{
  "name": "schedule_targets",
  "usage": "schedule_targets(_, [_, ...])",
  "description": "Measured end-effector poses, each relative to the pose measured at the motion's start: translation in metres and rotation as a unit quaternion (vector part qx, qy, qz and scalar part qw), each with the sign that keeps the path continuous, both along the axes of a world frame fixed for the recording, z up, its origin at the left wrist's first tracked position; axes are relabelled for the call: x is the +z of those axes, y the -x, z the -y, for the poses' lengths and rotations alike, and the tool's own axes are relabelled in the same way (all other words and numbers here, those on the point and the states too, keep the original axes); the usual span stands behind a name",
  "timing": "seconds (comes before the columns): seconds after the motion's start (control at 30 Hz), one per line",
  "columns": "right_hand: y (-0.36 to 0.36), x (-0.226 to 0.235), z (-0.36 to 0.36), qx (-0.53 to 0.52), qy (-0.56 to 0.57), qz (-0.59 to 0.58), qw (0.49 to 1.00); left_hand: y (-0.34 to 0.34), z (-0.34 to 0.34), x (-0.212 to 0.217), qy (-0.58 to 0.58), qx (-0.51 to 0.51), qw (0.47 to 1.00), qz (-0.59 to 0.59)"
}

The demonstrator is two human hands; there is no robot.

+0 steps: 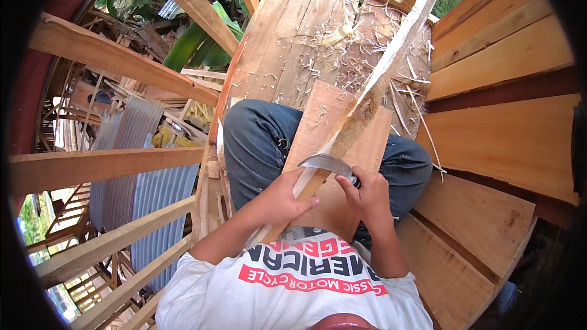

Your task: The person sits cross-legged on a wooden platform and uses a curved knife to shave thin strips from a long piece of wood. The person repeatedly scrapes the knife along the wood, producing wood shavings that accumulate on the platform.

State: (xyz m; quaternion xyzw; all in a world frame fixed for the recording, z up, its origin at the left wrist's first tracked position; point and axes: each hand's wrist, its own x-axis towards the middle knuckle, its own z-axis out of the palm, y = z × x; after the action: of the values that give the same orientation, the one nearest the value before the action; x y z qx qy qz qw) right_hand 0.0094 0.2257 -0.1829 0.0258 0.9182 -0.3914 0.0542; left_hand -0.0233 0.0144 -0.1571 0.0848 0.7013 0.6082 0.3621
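Observation:
A long pale wooden pole (365, 101) runs from beside my waist up to the far railing, its edge whitish and freshly cut. My left hand (282, 198) is wrapped round its near end, thumb on top and the other fingers mostly hidden beneath. A curved-bladed knife (328, 162) lies across the pole just beyond that hand. The handle is in my right hand (370, 194), mostly covered by the fingers, with the thumb pressed near the base of the blade. Under the pole, a flat wooden board (315, 113) rests across my lap between my bent knees.
Curled shavings (333, 40) litter the plank floor (260, 55) ahead. Wooden railing bars (113, 166) stand at the left, with corrugated sheets (156, 208) and scrap timber below. A plank wall (507, 137) rises on the right, near wide boards (471, 214).

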Motion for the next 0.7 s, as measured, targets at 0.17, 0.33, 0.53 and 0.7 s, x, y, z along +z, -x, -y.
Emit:
schedule_targets(0.17, [0.033,-0.021,-0.043,-0.195,-0.055,-0.076,0.976,-0.021,0.002,0.001,0.011,-0.016,1.000,-0.020])
schedule_targets(0.33, [0.038,-0.012,-0.087,-0.235,0.017,-0.099,0.967,-0.020,0.000,0.008,0.011,-0.056,0.998,0.029])
schedule_targets(0.53, [0.006,-0.005,-0.035,-0.160,0.280,-0.005,0.946,-0.005,0.004,0.011,0.035,0.009,0.999,0.018])
schedule_targets(0.7, [0.007,-0.004,-0.003,-0.155,0.406,0.077,0.898,0.000,0.012,0.007,0.136,0.034,0.984,-0.110])
